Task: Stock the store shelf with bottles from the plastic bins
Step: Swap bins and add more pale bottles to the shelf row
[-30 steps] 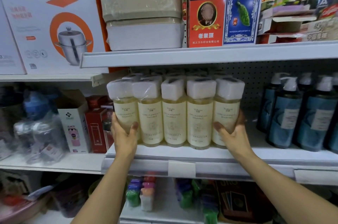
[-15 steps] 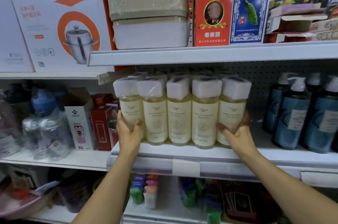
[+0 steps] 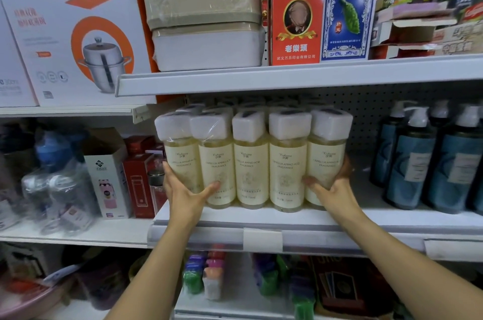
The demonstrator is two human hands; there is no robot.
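A block of pale yellow bottles (image 3: 251, 163) with white square caps stands on the middle white shelf (image 3: 287, 220), several across the front and more rows behind. My left hand (image 3: 187, 195) presses the left end bottle, thumb across the second bottle's front. My right hand (image 3: 332, 190) cups the right end bottle (image 3: 326, 160) from the side. Both hands squeeze the row from its ends. No plastic bin is in view.
Dark blue pump bottles (image 3: 418, 163) stand to the right on the same shelf. Red and white boxes (image 3: 109, 173) and clear plastic bottles (image 3: 60, 196) fill the lower left shelf. Lidded containers (image 3: 206, 13) and card boxes sit on the upper shelf just above the caps.
My left thumb has slid right onto the second bottle's front. Both hands still grip the row's ends; the bottles stay about where they were on the shelf.
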